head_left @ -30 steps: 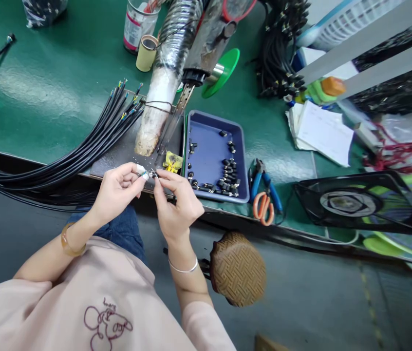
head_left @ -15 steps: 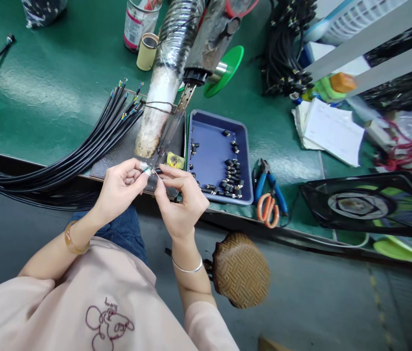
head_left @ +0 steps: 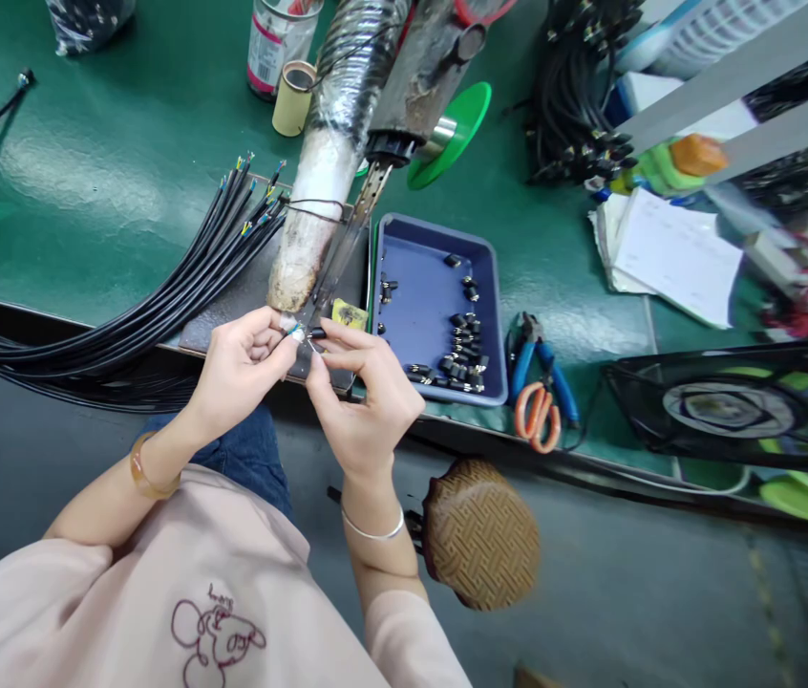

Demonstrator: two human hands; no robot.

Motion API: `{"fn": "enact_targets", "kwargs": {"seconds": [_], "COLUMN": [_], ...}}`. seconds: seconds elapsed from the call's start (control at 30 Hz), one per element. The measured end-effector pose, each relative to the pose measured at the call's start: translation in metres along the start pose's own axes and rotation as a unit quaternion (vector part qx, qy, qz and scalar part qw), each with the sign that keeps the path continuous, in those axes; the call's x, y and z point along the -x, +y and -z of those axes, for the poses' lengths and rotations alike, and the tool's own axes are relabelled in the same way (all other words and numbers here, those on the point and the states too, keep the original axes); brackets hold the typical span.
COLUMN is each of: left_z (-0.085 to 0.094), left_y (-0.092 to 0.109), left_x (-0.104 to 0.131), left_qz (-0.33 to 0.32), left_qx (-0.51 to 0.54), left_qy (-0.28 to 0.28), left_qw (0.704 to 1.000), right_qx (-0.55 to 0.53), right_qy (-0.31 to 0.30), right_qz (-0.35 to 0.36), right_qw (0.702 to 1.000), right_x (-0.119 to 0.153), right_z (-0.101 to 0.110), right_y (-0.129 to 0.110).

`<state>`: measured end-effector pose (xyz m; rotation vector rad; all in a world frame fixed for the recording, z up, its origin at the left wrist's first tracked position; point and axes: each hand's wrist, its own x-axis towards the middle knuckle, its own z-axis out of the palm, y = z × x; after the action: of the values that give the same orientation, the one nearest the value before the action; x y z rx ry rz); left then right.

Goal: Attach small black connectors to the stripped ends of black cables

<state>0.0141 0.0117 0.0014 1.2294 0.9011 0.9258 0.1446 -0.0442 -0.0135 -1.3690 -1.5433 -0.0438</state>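
Note:
My left hand is closed in a pinch on thin coloured wire ends, below the soldering iron's tip. My right hand pinches a thin strand of wire, its fingertips just right of the left ones; a small black piece shows beside its index finger. The soldering iron slants down over the dark plate, next to a foil-wrapped duct. A yellow sponge lies by the right fingertips. Black cables with bared coloured ends rest on the left of the plate.
A blue tray holds several black connectors. Right of it lie blue-handled pliers and orange-handled scissors, then a black fan. Papers, a green spool and a tin stand farther back. A stool is below the table.
The view has shifted slightly, so things at the right appear farther right. Both hands keep their pinches near the iron's tip, with the right hand slightly farther right in the picture.

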Motion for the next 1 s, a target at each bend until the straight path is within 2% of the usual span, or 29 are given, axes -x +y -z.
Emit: {"fn": "enact_targets", "kwargs": {"seconds": [0.2, 0.53, 0.77, 1.0], "left_z": [0.004, 0.004, 0.006, 0.01], "left_y": [-0.006, -0.01, -0.013, -0.012], "left_x": [0.002, 0.01, 0.017, 0.019], "left_qz": [0.014, 0.006, -0.024, -0.014], "left_qx": [-0.009, -0.026, -0.02, 0.021], "left_qy": [-0.006, -0.007, 0.022, 0.024], "left_qw": [1.0, 1.0, 0.999, 0.999], "right_qx": [0.01, 0.03, -0.047, -0.092], "right_qy": [-0.03, 0.006, 0.02, 0.013], "right_qz": [0.025, 0.052, -0.051, -0.105], "right_qw": [0.999, 0.998, 0.997, 0.99], "right_x": [0.004, 0.006, 0.009, 0.01], "right_z": [0.002, 0.002, -0.002, -0.001], "right_y": [0.002, 0.001, -0.003, -0.005]}}
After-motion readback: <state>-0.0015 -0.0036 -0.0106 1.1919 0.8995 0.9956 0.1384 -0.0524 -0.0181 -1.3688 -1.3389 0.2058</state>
